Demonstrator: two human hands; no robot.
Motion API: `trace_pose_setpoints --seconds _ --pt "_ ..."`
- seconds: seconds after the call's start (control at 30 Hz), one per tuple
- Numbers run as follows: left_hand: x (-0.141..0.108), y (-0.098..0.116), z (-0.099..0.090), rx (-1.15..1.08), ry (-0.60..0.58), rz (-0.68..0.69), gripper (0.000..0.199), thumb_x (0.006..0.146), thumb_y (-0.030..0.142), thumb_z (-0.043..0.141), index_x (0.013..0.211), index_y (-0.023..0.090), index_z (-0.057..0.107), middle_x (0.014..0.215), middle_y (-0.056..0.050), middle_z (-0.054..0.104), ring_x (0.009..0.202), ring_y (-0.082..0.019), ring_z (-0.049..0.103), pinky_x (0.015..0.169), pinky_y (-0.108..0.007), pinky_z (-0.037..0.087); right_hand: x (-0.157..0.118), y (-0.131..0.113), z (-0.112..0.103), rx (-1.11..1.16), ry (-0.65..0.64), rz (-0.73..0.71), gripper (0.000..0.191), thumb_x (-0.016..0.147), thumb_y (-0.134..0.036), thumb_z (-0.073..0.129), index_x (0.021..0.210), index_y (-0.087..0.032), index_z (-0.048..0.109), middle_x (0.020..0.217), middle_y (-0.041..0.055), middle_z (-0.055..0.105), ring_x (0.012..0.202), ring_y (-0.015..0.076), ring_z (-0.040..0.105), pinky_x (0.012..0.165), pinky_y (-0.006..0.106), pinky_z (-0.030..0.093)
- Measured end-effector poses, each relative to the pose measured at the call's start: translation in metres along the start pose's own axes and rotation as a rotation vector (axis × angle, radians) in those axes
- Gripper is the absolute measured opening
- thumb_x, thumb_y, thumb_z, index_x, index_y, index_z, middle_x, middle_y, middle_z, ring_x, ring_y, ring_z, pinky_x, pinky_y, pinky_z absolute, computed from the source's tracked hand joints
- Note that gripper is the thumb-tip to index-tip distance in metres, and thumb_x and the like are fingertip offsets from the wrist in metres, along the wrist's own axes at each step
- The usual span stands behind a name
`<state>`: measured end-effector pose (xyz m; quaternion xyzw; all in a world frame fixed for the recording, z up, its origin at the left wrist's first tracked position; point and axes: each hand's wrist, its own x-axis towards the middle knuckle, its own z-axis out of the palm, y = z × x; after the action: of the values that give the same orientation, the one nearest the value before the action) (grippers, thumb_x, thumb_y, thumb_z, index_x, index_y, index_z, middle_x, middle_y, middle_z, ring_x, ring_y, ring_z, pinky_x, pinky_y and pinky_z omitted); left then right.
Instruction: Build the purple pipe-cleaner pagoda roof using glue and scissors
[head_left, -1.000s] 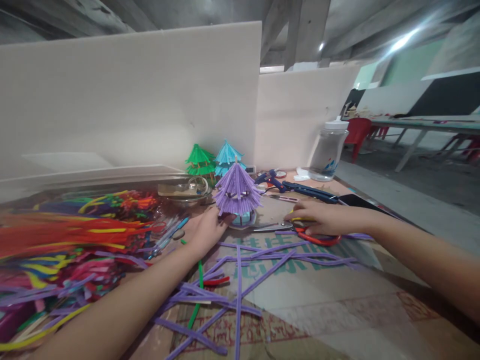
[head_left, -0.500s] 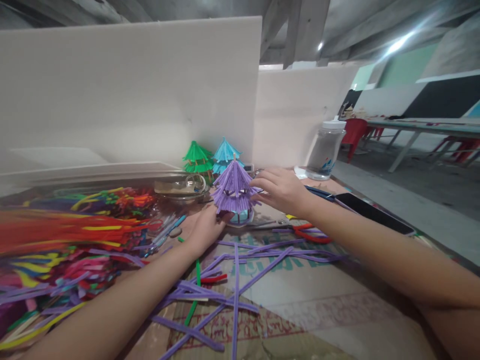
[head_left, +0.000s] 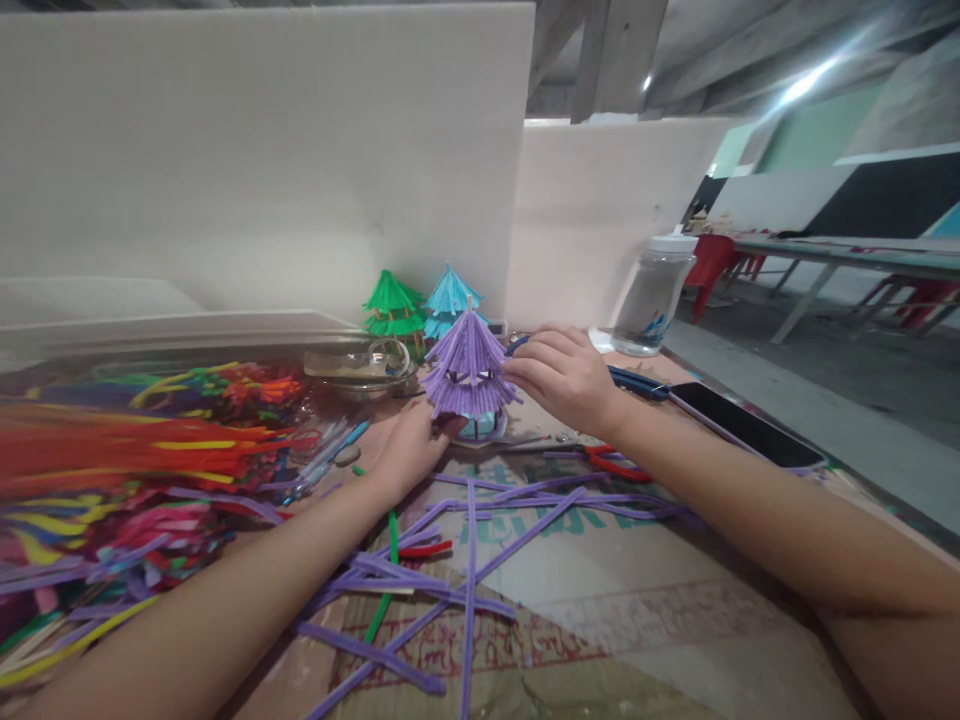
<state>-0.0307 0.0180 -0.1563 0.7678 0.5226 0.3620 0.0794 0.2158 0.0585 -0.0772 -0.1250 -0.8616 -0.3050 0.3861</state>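
Note:
A small purple pavilion point(head_left: 469, 365) made of pipe cleaners, with a two-tiered roof and a light blue part at its base, stands upright in front of me. Low at its left side, my left hand point(head_left: 416, 440) is closed on the base, its fingertips partly hidden behind the model. My right hand point(head_left: 566, 375) reaches the roof from the right, fingers bent together against the edge between the two tiers. Purple pipe cleaners point(head_left: 470, 590) lie loose across the cardboard nearer to me. Scissors with red handles point(head_left: 616, 463) rest just right of the base.
Behind stand a green pavilion point(head_left: 391, 305) and a blue pavilion point(head_left: 450, 298). Bundles of coloured pipe cleaners point(head_left: 142, 445) cover the left side, near a clear bowl point(head_left: 360, 370) and pens point(head_left: 326, 460). At right are a water bottle point(head_left: 652, 295), a phone point(head_left: 746, 425) and dark-blue-handled pliers point(head_left: 636, 383).
The camera view has shifted slightly. Both hands stay at the purple pavilion, the right one still at its roof edge; the loose pipe cleaners lie as before.

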Motion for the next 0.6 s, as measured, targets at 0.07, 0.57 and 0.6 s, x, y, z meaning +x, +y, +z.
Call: trace_pose_setpoints --seconds 0.07,0.57,0.6 --pt "0.0000 0.0013 -0.0007 0.008 0.004 -0.003 0.023 0.093 0.036 0.054 0.098 0.015 0.064 0.096 -0.011 0.072 0.087 -0.025 0.067 0.077 -0.035 0.051 0.0002 -0.0005 -0.0007 0.004 0.002 -0.020 0.013 0.098 -0.024 0.054 0.099 -0.023 0.067 0.094 0.0045 0.072 0.089 0.0192 0.059 0.092 0.039 0.044" --pt "-0.0005 0.0026 -0.0021 0.003 0.013 -0.003 0.024 0.092 0.035 0.054 0.098 0.015 0.065 0.098 -0.012 0.071 0.089 -0.026 0.066 0.081 -0.037 0.052 0.0043 0.0010 -0.0019 0.120 0.010 0.124 0.022 0.095 -0.039 0.060 0.104 -0.020 0.065 0.094 0.0084 0.071 0.092 0.0242 0.060 0.085 0.040 0.044" --pt "-0.0003 0.0019 -0.0016 -0.006 0.012 -0.001 0.023 0.092 0.035 0.053 0.098 0.016 0.065 0.098 -0.012 0.071 0.091 -0.026 0.066 0.083 -0.038 0.052 0.0036 0.0022 -0.0026 0.131 0.007 0.153 0.021 0.096 -0.038 0.058 0.104 -0.020 0.065 0.094 0.0087 0.071 0.091 0.0243 0.060 0.084 0.041 0.044"
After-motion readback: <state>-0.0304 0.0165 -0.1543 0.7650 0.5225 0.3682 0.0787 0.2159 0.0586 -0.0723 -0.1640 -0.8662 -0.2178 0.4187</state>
